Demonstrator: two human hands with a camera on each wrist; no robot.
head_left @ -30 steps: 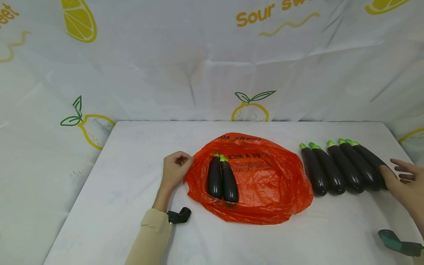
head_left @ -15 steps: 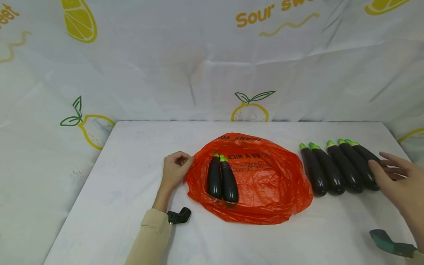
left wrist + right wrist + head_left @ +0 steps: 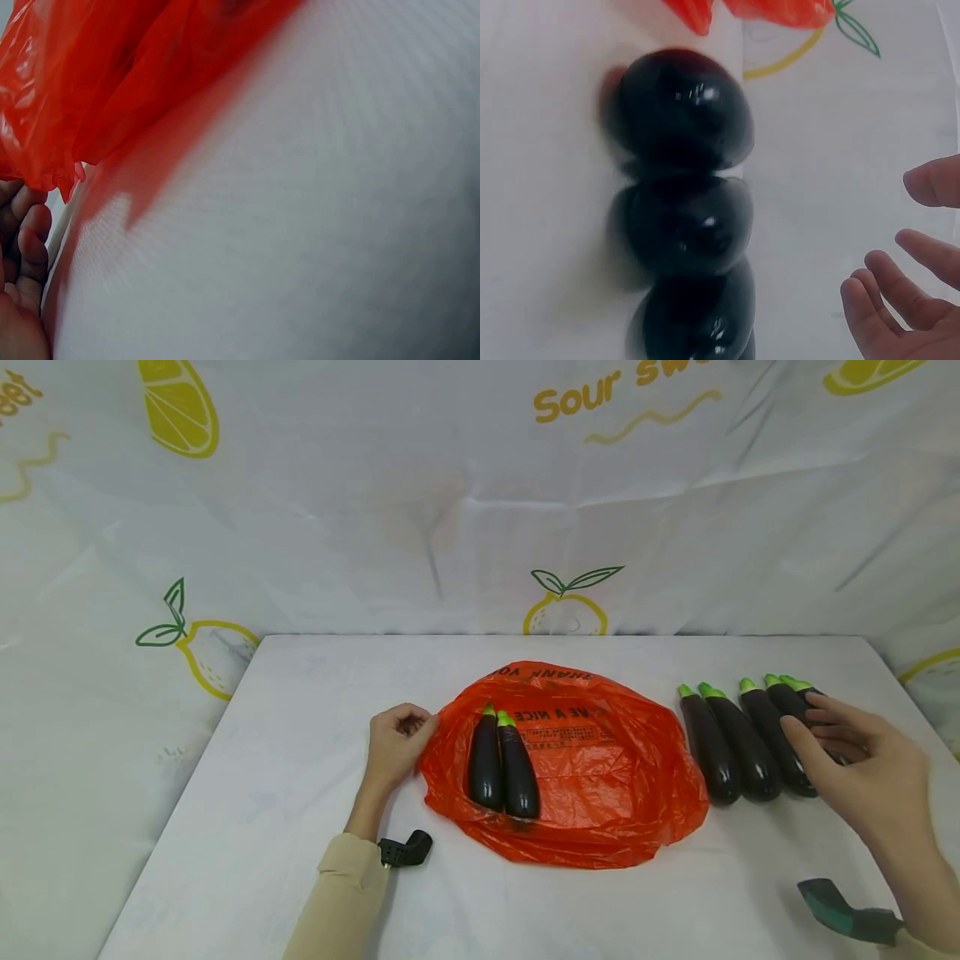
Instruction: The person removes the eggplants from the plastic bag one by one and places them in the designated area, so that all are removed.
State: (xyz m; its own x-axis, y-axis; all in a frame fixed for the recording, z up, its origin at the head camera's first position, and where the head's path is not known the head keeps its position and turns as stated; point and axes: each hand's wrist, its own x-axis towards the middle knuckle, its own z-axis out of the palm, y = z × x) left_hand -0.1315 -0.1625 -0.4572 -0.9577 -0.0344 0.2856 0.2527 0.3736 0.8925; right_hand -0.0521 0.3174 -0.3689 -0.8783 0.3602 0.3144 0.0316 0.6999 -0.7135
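Observation:
A red plastic bag point(image 3: 592, 789) with dark printing lies spread on the table. Two dark, glossy eggplants point(image 3: 519, 772) with green stem ends lie side by side in its left part. At the bag's left edge, my left hand point(image 3: 396, 743) pinches the plastic; in the left wrist view its curled fingers point(image 3: 34, 232) meet the red film. Right of the bag, several more eggplants point(image 3: 711, 747) lie in a slanted row. My right hand point(image 3: 873, 768) hovers over the row's right end, fingers spread and holding nothing. It partly hides the rightmost eggplants.
The white table point(image 3: 315, 693) meets a white backdrop point(image 3: 375, 543) printed with lemons and lettering. A dark wrist device point(image 3: 407, 848) sits at my left wrist, and a green-black one point(image 3: 847, 912) at my right.
My right hand has moved left, from the outer side of the rightmost eggplant to over the right end of the row. The left hand, bag and eggplants have stayed put.

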